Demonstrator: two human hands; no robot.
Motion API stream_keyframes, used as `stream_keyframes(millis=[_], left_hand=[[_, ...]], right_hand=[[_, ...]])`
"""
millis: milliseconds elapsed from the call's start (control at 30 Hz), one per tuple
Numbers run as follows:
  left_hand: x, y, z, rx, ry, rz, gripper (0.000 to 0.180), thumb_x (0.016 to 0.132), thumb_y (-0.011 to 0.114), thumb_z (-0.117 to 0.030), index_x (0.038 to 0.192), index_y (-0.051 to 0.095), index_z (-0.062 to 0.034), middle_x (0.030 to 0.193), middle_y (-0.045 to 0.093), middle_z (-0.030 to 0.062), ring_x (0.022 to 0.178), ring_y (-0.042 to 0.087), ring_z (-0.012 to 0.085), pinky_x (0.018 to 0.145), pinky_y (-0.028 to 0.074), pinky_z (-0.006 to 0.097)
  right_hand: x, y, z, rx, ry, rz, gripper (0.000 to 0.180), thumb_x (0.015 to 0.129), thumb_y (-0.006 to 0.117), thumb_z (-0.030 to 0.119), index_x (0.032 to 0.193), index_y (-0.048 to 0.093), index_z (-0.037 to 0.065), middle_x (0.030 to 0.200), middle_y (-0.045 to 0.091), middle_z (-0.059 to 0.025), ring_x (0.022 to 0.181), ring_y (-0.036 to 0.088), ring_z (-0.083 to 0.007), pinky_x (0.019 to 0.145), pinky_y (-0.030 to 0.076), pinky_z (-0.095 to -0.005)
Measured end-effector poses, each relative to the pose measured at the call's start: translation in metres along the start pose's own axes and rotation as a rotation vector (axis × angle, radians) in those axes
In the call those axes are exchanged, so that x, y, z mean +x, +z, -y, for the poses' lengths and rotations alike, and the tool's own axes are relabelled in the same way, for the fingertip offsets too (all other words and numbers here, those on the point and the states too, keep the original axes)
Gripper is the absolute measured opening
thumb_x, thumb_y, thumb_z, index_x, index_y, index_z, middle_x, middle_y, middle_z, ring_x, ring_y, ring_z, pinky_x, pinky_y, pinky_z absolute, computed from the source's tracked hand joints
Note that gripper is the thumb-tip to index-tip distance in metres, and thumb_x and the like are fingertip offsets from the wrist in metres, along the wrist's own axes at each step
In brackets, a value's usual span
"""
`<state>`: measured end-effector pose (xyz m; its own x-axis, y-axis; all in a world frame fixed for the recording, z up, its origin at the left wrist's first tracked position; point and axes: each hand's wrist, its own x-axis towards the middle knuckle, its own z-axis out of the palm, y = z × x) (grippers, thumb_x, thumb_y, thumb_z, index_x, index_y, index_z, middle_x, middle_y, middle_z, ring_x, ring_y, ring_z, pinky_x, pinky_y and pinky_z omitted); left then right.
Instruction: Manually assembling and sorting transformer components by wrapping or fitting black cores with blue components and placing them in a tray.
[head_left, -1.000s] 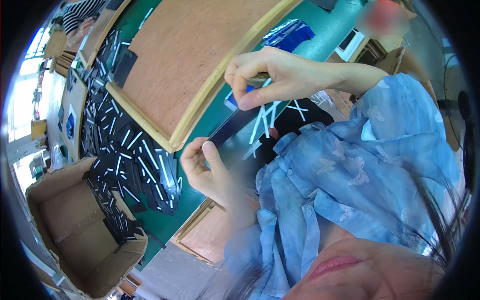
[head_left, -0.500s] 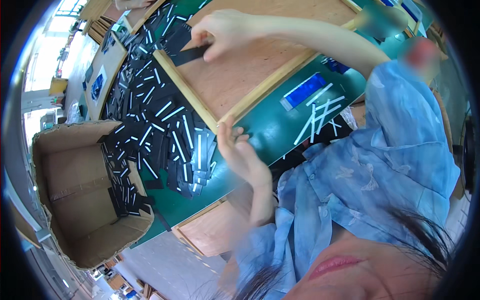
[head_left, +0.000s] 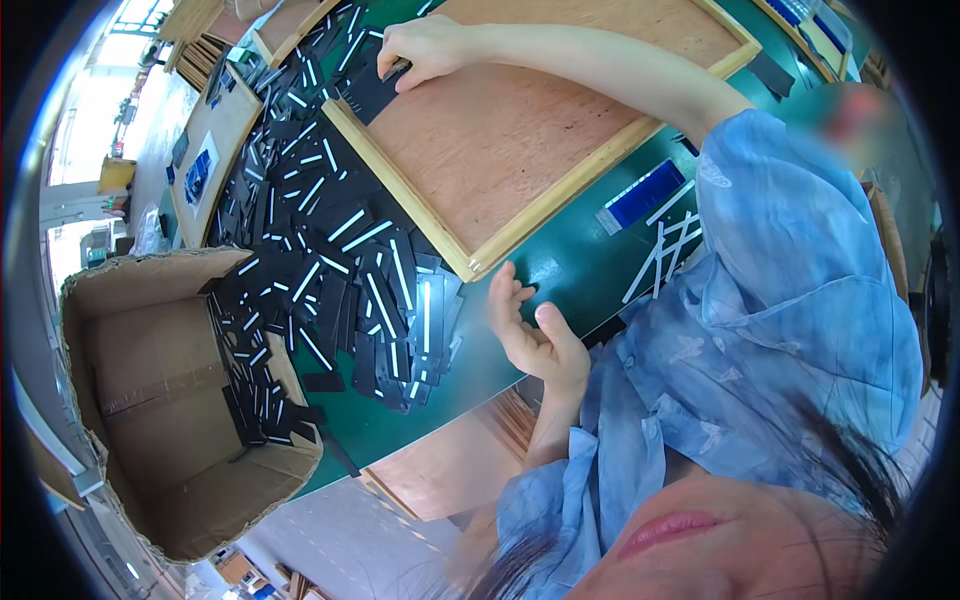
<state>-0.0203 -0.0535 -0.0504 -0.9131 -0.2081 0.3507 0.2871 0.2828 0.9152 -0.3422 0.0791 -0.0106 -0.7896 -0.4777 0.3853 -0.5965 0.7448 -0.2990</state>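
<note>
A wooden frame [head_left: 560, 225] with a brown backing board [head_left: 540, 120] lies across the green table. Over its far left side, my right hand [head_left: 428, 50] has its fingers closed on a small dark thing that I cannot make out. Black flat pieces [head_left: 372, 90] lie just beneath those fingers, by the frame's edge. My left hand [head_left: 545, 335] is turned palm up near the frame's closest corner, with fingers loosely bent and apart. It holds nothing and seems just clear of the wood.
Many black pieces with white strips [head_left: 330, 220] cover the green table [head_left: 400, 430] left of the frame. A torn-edged cardboard box [head_left: 150, 380] stands at the left, with similar pieces inside. Right of the frame lie a blue pack [head_left: 645, 195] and white strips [head_left: 665, 245].
My left hand's fingertips have come away from the frame's corner, and the hand has opened more. My right hand has closed at the frame's far left side. The whole view has shifted slightly.
</note>
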Motion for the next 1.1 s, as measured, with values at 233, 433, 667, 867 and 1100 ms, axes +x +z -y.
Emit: stream_keyframes(millis=[233, 433, 667, 867, 1100], left_hand=[[0.024, -0.043, 0.003, 0.573, 0.221, -0.195, 0.037, 0.083, 0.059, -0.011, 0.117, 0.053, 0.0033, 0.126, 0.049, 0.0190, 0.106, 0.048, 0.0323, 0.091, 0.040, 0.044], [0.039, -0.087, 0.024, 0.955, 0.111, -0.216, 0.026, 0.070, 0.069, -0.011, 0.093, 0.064, 0.0003, 0.118, 0.055, 0.0157, 0.106, 0.045, 0.0362, 0.091, 0.037, 0.050], [0.044, -0.089, -0.003, 0.278, -0.069, -0.416, 0.011, 0.082, 0.063, 0.001, 0.092, 0.060, 0.0048, 0.084, 0.066, 0.0144, 0.072, 0.063, 0.0187, 0.066, 0.052, 0.027], [0.027, -0.043, -0.069, -0.435, -0.354, 0.056, 0.013, 0.086, 0.060, -0.002, 0.098, 0.058, 0.0029, 0.076, 0.064, 0.0101, 0.060, 0.058, 0.0109, 0.055, 0.046, 0.019], [0.018, -0.024, -0.076, -0.383, -0.392, 0.044, 0.027, 0.093, 0.051, -0.012, 0.112, 0.056, 0.0071, 0.074, 0.065, 0.0092, 0.060, 0.057, 0.0101, 0.056, 0.047, 0.019]], right_hand=[[-0.013, -0.013, -0.002, 0.006, 0.023, -0.069, 0.029, 0.071, 0.073, 0.026, 0.093, 0.069, 0.008, 0.092, 0.068, -0.0079, 0.087, 0.064, -0.0243, 0.072, 0.050, -0.0360], [-0.061, -0.052, 0.034, 0.253, -0.194, -0.202, 0.025, 0.065, 0.075, 0.023, 0.083, 0.066, 0.007, 0.079, 0.060, -0.0111, 0.074, 0.061, -0.0276, 0.062, 0.047, -0.0376], [-0.134, -0.088, 0.083, 0.393, -0.245, 0.028, 0.020, 0.076, 0.071, 0.020, 0.092, 0.067, 0.009, 0.087, 0.060, -0.0048, 0.081, 0.060, -0.0212, 0.069, 0.046, -0.0330], [-0.171, -0.110, 0.138, 0.855, -0.120, 0.231, 0.027, 0.073, 0.073, 0.025, 0.086, 0.063, 0.004, 0.075, 0.063, -0.0066, 0.067, 0.058, -0.0204, 0.063, 0.045, -0.0307], [-0.200, -0.121, 0.132, 0.249, -0.397, -0.277, 0.044, 0.064, 0.078, 0.032, 0.094, 0.055, 0.010, 0.087, 0.058, -0.0037, 0.080, 0.056, -0.0239, 0.065, 0.044, -0.0370]])
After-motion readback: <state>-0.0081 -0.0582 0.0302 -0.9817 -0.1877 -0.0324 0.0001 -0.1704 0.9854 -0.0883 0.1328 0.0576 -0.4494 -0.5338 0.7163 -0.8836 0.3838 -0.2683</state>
